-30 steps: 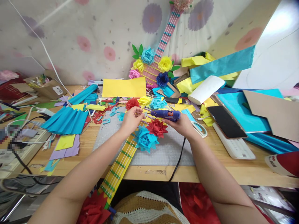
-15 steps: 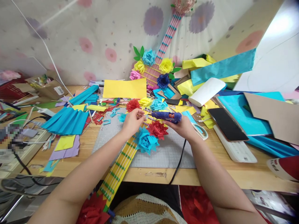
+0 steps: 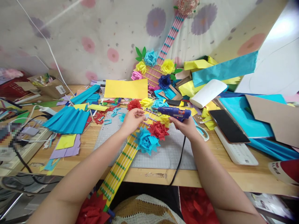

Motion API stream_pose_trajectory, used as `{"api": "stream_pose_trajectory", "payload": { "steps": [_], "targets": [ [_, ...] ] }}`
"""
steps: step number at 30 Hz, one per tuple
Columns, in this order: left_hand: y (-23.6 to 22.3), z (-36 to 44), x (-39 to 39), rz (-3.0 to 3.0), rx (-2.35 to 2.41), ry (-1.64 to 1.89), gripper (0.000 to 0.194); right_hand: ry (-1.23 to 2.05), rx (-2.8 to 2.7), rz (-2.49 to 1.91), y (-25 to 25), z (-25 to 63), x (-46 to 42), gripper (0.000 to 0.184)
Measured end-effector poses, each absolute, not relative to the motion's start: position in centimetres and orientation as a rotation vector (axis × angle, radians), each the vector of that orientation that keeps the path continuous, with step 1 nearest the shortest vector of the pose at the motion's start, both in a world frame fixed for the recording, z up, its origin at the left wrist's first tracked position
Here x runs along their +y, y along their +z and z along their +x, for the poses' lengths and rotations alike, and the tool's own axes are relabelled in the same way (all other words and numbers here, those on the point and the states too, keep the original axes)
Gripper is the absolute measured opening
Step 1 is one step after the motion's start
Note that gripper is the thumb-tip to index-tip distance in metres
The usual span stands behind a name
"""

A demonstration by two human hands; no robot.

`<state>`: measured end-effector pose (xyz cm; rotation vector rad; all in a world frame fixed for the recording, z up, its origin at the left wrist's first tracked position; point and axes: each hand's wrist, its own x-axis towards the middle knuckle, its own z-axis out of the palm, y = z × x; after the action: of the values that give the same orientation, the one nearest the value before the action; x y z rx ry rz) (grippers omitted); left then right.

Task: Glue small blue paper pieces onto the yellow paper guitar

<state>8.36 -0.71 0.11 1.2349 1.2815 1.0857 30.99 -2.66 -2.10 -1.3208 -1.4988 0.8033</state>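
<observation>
My right hand (image 3: pixel 185 124) is wrapped around the handle of a blue hot glue gun (image 3: pixel 174 112), its nozzle pointing left above a yellow paper guitar (image 3: pixel 121 163). My left hand (image 3: pixel 133 120) is closed in a pinch over the guitar's body; a small pale bit shows at the fingertips, too small to name. White strings and green frets run down the neck toward me. Around the body sit a light blue paper flower (image 3: pixel 147 140), a red paper flower (image 3: pixel 158 130), another red flower (image 3: pixel 135 104) beyond my left hand, and yellow and blue ones behind.
A grey cutting mat (image 3: pixel 173 157) lies under the guitar. Scissors (image 3: pixel 202 133), a phone (image 3: pixel 228 126) and a white case (image 3: pixel 235 146) are at right. Blue pleated paper (image 3: pixel 67 119) and scraps crowd the left. A pink paper guitar (image 3: pixel 167 46) leans against the wall.
My right hand has drawn the glue gun to the right, away from my left fingers. The left hand stays pinched at nearly the same spot over the guitar.
</observation>
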Motion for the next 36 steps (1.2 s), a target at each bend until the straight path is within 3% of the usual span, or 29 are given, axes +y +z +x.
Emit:
{"api": "stream_pose_trajectory", "payload": {
  "steps": [14,28,36],
  "targets": [
    [5.7,0.7,-0.7,1.182,1.26,1.196,0.031,0.986,-1.216,-1.156,-2.8,31.5,-1.7,0.042],
    [4.0,-0.1,-1.5,1.674,1.305,1.022,0.037,0.981,-1.159,-1.197,-3.6,31.5,-1.3,0.042],
    [4.4,0.6,-1.7,1.544,1.389,1.026,0.036,0.992,-1.121,-1.177,-3.2,31.8,-1.3,0.043]
  ]
}}
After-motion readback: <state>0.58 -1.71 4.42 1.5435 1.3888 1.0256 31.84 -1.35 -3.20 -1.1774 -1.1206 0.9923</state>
